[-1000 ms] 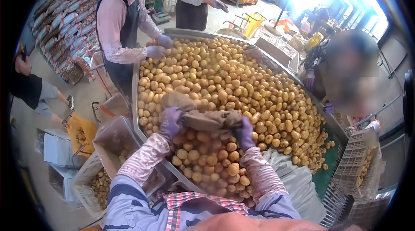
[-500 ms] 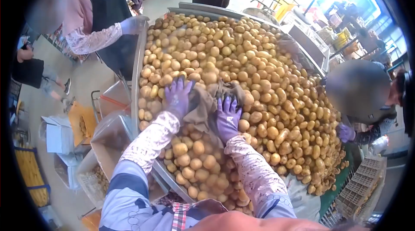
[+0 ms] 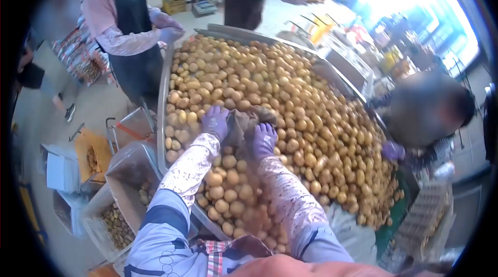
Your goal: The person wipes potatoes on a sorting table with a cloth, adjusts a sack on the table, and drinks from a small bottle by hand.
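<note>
A heap of potatoes (image 3: 311,116) fills a metal-sided bin in front of me. Over the near part of the heap, a crumpled brown cloth (image 3: 243,124) stretches between my two gloved hands. My left hand (image 3: 214,122), in a purple glove, grips the cloth's left side with curled fingers. On the other side my right hand (image 3: 265,140), gloved the same way, has its fingers bent over the cloth's right edge. Both thumbs are partly hidden by the folds. Potatoes lie directly around both hands.
The bin's metal rim (image 3: 162,100) runs along the left. Cardboard boxes (image 3: 136,191) and a white crate (image 3: 98,222) stand beside it. Co-workers stand at the far left and back; another person's purple-gloved hand (image 3: 392,151) is at the right edge. Stacked crates (image 3: 423,215) stand lower right.
My hands have come a little closer together, and their spread fingers have curled in on the cloth. The whole view has shifted. The co-worker at left has brought both hands together.
</note>
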A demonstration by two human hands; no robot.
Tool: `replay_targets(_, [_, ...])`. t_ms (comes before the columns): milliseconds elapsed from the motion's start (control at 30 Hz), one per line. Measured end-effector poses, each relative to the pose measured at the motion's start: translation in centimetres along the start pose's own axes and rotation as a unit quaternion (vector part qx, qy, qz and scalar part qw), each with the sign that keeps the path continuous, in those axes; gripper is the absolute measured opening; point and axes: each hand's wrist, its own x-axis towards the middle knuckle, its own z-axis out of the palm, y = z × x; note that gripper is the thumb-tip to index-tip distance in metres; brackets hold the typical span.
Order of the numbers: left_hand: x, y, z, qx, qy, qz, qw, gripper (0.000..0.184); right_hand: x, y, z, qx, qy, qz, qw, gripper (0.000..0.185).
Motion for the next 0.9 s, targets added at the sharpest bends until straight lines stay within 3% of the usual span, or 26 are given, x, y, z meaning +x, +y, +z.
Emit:
replay_targets(100, [-4.2, 1.6, -1.9, -0.106, 0.012, 0.035, 0.994, 0.029, -2.8, -0.5, -7.4, 0.019, -0.008, -0.024, 0.999, 0.026])
replay_targets(167, [-6.4, 1.9, -1.8, -0.095, 0.073, 0.090, 0.989, 0.030, -5.9, -0.3, -13.0, 0.130, -0.091, 0.122, 0.980, 0.032])
replay_targets(233, [-9.7, 5.6, -7.1, -0.189, 0.002, 0.154, 0.970, 0.038, -9.8, -0.3, -18.4, 0.295, -0.163, 0.288, 0.896, 0.031])
replay_targets(300, [-12.9, 4.2, -4.1, -0.333, -0.024, 0.190, 0.923, 0.050, -15.8, 3.9, -16.3, 0.343, -0.092, 0.303, 0.884, 0.036])
replay_targets(333, [-13.9, 5.4, -7.2, -0.364, -0.091, 0.233, 0.897, 0.054, -19.0, 7.0, -14.3, 0.349, -0.033, 0.330, 0.876, 0.030])
replay_targets(367, [-15.3, 6.5, -8.3, -0.433, -0.110, 0.178, 0.877, 0.057, -19.7, 6.8, -19.3, 0.387, -0.058, 0.373, 0.841, 0.025])
replay_targets(400, [-17.2, 7.1, -9.0, -0.498, -0.129, 0.114, 0.850, 0.059, -21.6, 8.4, -20.0, 0.334, -0.001, 0.378, 0.863, 0.018])
replay_targets(433, [-18.8, 7.5, -9.5, -0.559, -0.143, 0.047, 0.815, 0.062, -22.0, 7.9, -24.0, 0.380, 0.045, 0.378, 0.843, 0.017])
replay_targets(500, [-20.3, 7.9, -9.6, -0.513, -0.111, 0.068, 0.849, 0.067, -23.0, 7.0, -31.8, 0.468, 0.136, 0.364, 0.793, 0.016])
replay_targets(533, [-21.1, 8.9, -10.9, -0.536, -0.107, 0.064, 0.835, 0.062, -22.6, 4.7, -36.1, 0.561, 0.192, 0.370, 0.716, 0.017])
replay_targets(567, [-21.9, 9.8, -12.0, -0.560, -0.104, 0.061, 0.820, 0.057, -23.7, 6.2, -37.2, 0.557, 0.187, 0.338, 0.735, 0.019])
replay_targets(633, [-23.3, 11.0, -12.5, -0.778, -0.125, 0.015, 0.616, 0.045, -24.6, 5.9, -39.5, 0.534, 0.234, 0.314, 0.749, 0.021])
replay_targets(667, [-24.2, 11.7, -12.9, -0.860, -0.137, 0.005, 0.491, 0.046, -24.1, 4.2, -40.6, 0.566, 0.273, 0.297, 0.719, 0.019])
replay_targets(700, [-24.8, 11.4, -11.4, -0.794, -0.126, -0.022, 0.594, 0.048, -25.2, 5.3, -38.9, 0.544, 0.240, 0.314, 0.740, 0.020])
replay_targets(733, [-25.6, 11.4, -10.9, -0.771, -0.132, -0.020, 0.623, 0.046, -26.7, 7.4, -35.5, 0.521, 0.209, 0.328, 0.760, 0.021])
replay_targets(800, [-27.5, 11.5, -10.0, -0.725, -0.138, -0.010, 0.675, 0.043, -28.1, 7.7, -33.1, 0.340, 0.109, 0.262, 0.897, 0.024])
replay_targets(867, [-28.3, 13.2, -10.2, -0.682, -0.137, -0.005, 0.718, 0.040, -27.9, 7.2, -31.3, 0.395, 0.111, 0.249, 0.877, 0.025])
replay_targets(900, [-28.6, 13.5, -11.1, -0.679, -0.137, -0.073, 0.718, 0.045, -27.8, 6.9, -30.5, 0.423, 0.112, 0.243, 0.866, 0.026])
